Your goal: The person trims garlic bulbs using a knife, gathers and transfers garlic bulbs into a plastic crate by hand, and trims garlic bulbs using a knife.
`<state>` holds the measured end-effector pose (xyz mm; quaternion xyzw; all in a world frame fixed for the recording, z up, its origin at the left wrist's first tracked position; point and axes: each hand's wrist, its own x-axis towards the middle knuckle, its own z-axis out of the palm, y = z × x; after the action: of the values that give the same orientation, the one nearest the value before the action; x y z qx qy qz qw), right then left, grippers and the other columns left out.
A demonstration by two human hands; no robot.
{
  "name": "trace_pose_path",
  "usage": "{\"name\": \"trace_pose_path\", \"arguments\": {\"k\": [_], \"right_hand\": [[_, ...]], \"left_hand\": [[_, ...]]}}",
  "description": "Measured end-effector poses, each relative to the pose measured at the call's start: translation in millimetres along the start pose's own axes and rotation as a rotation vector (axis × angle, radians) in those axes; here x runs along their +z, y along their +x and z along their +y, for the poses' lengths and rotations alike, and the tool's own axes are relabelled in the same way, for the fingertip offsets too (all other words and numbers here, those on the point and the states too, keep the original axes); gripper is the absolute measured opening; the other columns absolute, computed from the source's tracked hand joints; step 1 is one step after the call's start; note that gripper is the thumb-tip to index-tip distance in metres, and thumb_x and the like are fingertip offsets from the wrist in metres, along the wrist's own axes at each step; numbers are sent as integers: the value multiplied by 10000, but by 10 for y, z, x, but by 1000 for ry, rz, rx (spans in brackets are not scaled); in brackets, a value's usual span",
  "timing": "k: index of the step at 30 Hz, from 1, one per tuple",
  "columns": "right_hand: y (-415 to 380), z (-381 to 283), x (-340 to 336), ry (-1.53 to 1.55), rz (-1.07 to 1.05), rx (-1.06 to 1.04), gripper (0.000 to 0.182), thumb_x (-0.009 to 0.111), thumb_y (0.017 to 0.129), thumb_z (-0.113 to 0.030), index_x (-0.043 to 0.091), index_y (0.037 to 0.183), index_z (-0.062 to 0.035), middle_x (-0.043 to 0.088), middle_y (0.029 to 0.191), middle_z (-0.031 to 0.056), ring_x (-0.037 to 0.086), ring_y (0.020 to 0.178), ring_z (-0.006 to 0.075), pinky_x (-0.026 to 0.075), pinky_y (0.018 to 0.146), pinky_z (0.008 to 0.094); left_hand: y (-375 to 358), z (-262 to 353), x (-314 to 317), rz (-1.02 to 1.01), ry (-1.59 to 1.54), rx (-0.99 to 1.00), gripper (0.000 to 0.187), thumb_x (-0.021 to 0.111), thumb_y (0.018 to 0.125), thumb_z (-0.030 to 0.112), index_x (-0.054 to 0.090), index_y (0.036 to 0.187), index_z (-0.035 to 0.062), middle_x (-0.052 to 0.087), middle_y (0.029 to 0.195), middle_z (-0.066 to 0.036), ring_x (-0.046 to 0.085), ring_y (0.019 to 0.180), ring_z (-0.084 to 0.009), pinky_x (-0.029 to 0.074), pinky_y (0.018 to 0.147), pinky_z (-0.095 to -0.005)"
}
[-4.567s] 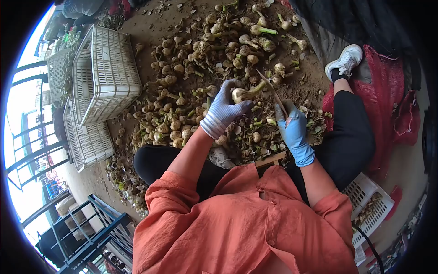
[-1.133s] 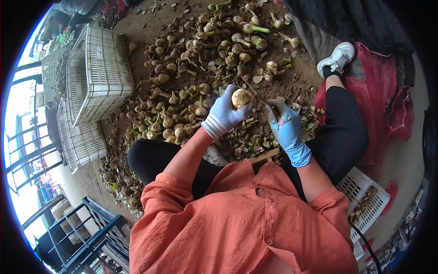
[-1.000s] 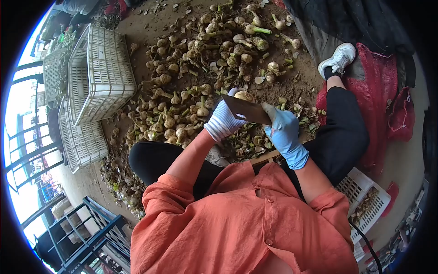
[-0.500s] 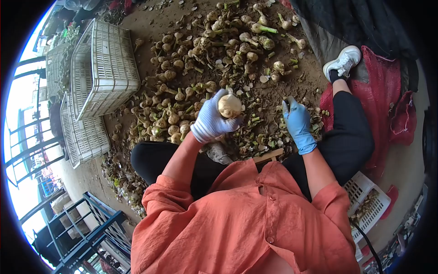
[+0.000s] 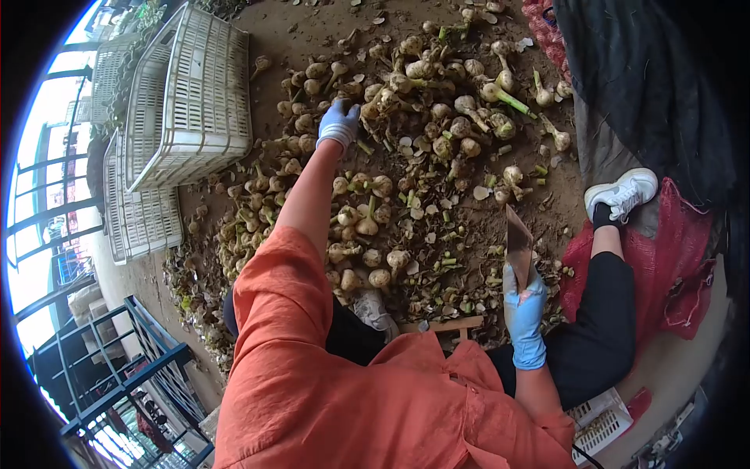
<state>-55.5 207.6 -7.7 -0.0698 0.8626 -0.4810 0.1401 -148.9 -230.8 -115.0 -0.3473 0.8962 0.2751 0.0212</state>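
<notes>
My left hand (image 5: 338,125), in a white and blue glove, reaches out over the heap of garlic bulbs (image 5: 379,278). Its fingers look spread above the bulbs, with nothing visible in them; the palm faces away. Close to my right knee, my right hand (image 5: 525,309) wears a light blue glove and is closed on a broad-bladed knife (image 5: 518,238), whose blade points forward. The bulbs are dirty, many with stems; one with a long green stem (image 5: 500,92) lies at the heap's right side.
White plastic crates (image 5: 207,94) stand at the left of the heap. Stem cuttings and peelings (image 5: 445,262) cover the soil before me. On the right are red mesh sacks (image 5: 664,242), a dark cloth (image 5: 648,94) and my white shoe (image 5: 623,194). A small white crate (image 5: 605,426) sits behind my right leg.
The trimmed bulb has left my left hand, which has moved forward to the heap. My right hand has turned, bringing the knife blade into view. The camera view has shifted.
</notes>
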Motion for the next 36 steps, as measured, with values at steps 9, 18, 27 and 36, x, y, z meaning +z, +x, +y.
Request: {"name": "trace_pose_path", "arguments": {"k": [9, 18, 27, 36], "right_hand": [[319, -126, 26, -63, 42, 272, 268, 623, 859, -182, 585, 965, 60, 650, 861, 137, 630, 765, 215, 486, 683, 339], [502, -246, 92, 2, -19, 170, 239, 591, 886, -189, 588, 957, 39, 644, 827, 105, 603, 707, 181, 474, 643, 316], [296, -143, -48, -246, 49, 10, 229, 553, 898, -241, 573, 862, -15, 602, 692, 144, 584, 582, 280, 445, 531, 347], [-163, 382, -262, -511, -104, -69, 180, 562, 865, -227, 590, 883, -50, 621, 714, 191, 617, 656, 359, 469, 534, 436]], "left_hand": [[889, 550, 775, -254, 73, 111, 804, 691, 621, 533, 432, 1318, 229, 463, 1301, -130, 326, 1261, -355, 335, 1026, -433], [-708, 922, 842, -615, 77, 177, 698, 725, 627, 389, 454, 1162, 31, 527, 1068, -161, 556, 1003, -302, 454, 886, -419], [-1900, 1077, 562, -839, -927, 133, 374, 597, 863, 277, 480, 1104, 16, 548, 888, -25, 488, 810, -92, 441, 747, -247], [-2876, 1309, -180, -884, -1219, 241, 619, 639, 784, 485, 430, 1145, 27, 581, 854, -66, 590, 767, -147, 498, 692, -253]]}}
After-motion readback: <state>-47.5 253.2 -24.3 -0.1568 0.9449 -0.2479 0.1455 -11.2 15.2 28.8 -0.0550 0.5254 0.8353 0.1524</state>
